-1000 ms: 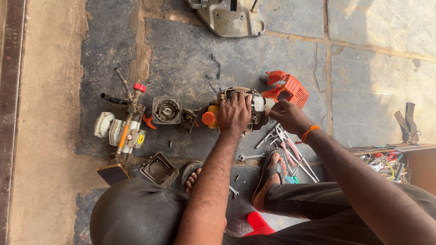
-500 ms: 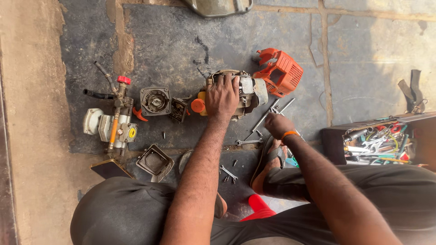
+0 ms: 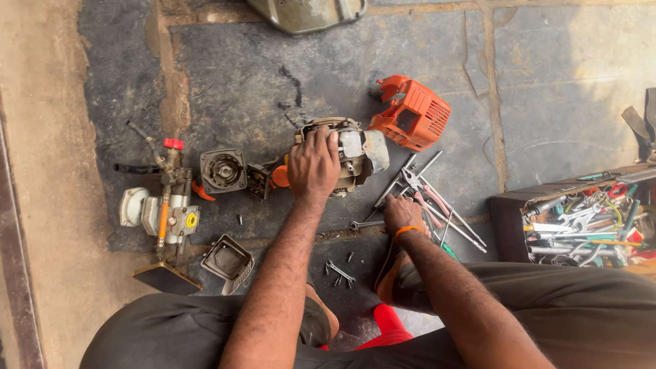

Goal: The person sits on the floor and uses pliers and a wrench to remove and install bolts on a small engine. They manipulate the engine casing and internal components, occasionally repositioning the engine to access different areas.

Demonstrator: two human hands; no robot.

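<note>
A small grey engine (image 3: 359, 154) with an orange cap lies on the dark stone floor. My left hand (image 3: 313, 165) rests on top of it, fingers wrapped over the housing. My right hand (image 3: 403, 213), with an orange band at the wrist, is down on a pile of long metal tools (image 3: 437, 198) just right of the engine, fingers closing on one of them. An orange plastic engine cover (image 3: 413, 113) sits beyond the tools.
A round starter part (image 3: 223, 170) and a pump assembly with a red knob (image 3: 164, 205) lie at the left. A black filter housing (image 3: 227, 262) is near my knee. An open toolbox (image 3: 581, 222) stands at the right. A small spanner (image 3: 339, 272) and screws lie in front.
My right hand has left the engine and dropped back to the pile of tools. My left hand has stayed on the engine. The camera has shifted, bringing the toolbox into view.
</note>
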